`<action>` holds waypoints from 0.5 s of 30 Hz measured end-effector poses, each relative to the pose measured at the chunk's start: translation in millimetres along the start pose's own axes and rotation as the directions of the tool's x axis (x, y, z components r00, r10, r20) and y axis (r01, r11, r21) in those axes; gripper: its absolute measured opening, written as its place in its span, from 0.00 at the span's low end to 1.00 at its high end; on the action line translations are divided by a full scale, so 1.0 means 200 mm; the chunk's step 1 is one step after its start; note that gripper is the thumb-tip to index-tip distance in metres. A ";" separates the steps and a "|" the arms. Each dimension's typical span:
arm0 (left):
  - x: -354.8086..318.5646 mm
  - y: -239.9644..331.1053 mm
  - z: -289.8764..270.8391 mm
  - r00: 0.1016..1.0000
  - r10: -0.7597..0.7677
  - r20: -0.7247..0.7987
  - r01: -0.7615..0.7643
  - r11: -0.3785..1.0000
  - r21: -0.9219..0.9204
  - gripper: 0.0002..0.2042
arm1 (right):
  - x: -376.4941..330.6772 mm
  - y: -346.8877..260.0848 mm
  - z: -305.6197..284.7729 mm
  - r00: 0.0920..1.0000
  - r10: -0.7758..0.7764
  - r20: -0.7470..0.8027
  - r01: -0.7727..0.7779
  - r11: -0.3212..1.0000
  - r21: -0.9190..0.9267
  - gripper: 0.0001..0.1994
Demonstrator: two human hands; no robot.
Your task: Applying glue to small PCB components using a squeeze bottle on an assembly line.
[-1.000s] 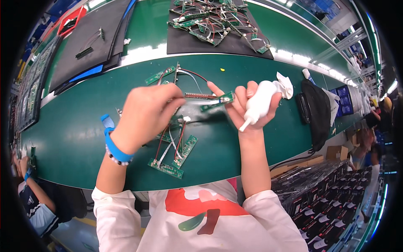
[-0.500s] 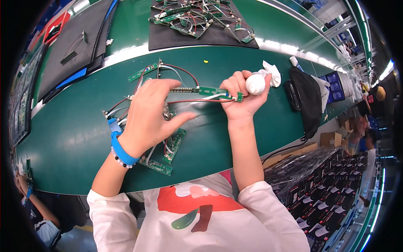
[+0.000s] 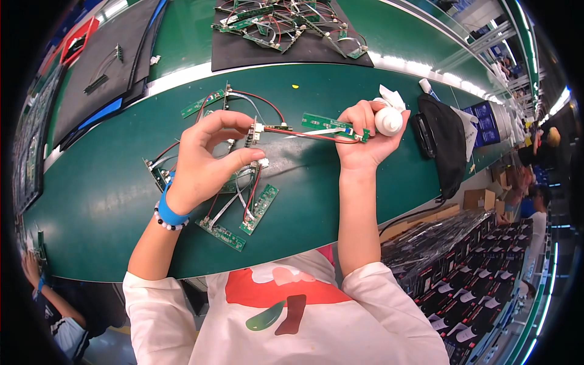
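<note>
Between the thumb and fingers of my left hand is a small upright circuit board with a white connector. Red and white wires run from its side toward a long green circuit board in my right hand. That hand is closed on the board's end and also grips a white tube-like thing with a rounded end and crumpled white tail. Several wired boards lie on the green table around my left hand, among them one green board near my wrist; my hand partly hides others.
A heap of wired circuit boards rests on a black mat at the back. Dark sheets bearing one wired board lie far left. On the right are a black pouch and a blue-and-white container. Another person's hand shows at far left.
My right hand has moved slightly right with the green board and white tube. My left thumb and fingers, earlier apart, now close on the small connector board, which has come into view.
</note>
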State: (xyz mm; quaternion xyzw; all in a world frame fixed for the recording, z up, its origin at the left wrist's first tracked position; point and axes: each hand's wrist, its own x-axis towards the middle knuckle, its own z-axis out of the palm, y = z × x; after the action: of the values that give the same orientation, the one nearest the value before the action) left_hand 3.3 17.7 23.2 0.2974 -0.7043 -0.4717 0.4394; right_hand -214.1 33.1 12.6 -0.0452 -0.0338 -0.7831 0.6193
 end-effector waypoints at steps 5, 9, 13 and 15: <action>-0.01 0.07 0.02 0.871 -0.492 0.005 0.437 0.769 -0.467 0.12 | 0.01 -0.01 -0.01 0.999 -0.033 -0.038 0.032 0.999 -0.026 0.21; -0.01 -0.05 -0.10 0.766 -0.481 0.425 0.362 -0.222 -0.905 0.13 | 0.02 -0.06 0.00 0.993 -0.096 -0.066 0.097 0.995 0.013 0.19; -0.02 -0.02 -0.10 0.755 -0.499 0.426 0.451 -0.076 -0.889 0.14 | 0.01 -0.01 0.00 0.997 -0.030 -0.072 0.029 0.999 -0.016 0.20; 0.00 0.02 -0.09 0.713 -0.562 0.420 0.511 0.005 -0.860 0.15 | 0.00 0.03 0.02 0.999 0.001 -0.050 -0.007 0.994 -0.109 0.21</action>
State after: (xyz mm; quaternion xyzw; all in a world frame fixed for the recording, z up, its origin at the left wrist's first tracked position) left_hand 19.7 13.0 30.4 0.2258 -0.0962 -0.9133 0.3250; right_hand -208.1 32.0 16.7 -0.0598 0.0246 -0.7834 0.6182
